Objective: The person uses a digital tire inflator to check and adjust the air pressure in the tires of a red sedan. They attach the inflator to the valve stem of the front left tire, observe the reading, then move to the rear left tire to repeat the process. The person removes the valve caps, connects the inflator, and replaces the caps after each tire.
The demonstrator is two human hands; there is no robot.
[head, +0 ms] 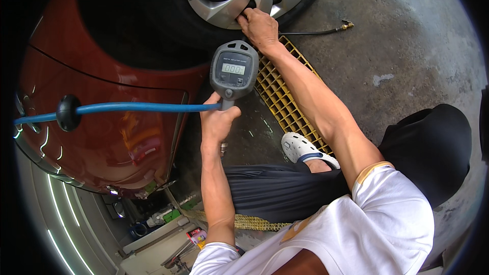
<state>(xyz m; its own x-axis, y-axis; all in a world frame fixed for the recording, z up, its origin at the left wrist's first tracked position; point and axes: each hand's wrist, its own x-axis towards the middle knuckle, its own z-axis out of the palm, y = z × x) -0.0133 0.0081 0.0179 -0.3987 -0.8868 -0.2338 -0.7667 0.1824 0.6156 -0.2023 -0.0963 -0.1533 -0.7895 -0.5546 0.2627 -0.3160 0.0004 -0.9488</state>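
Observation:
My left hand (pixel 217 124) grips the handle of a grey digital tyre inflator gauge (pixel 233 69), its lit display facing up at me. A blue air hose (pixel 141 107) passes at the handle and runs off to the left. My right hand (pixel 261 28) reaches to the lower rim of a silver wheel cover (pixel 225 2), fingertips bunched at a gap in it. What those fingertips touch is hidden. Beyond that hand, a thin black hose (pixel 311 33) ends in a brass chuck (pixel 347 25) over the concrete floor.
A red car body (pixel 114 122) with a dark wheel arch fills the left side. Yellow floor grating (pixel 284 95) runs under my right arm, near my white clog (pixel 301 148). A black round grommet (pixel 68 112) sits on the blue hose. Tools and packets (pixel 196 235) lie lower left.

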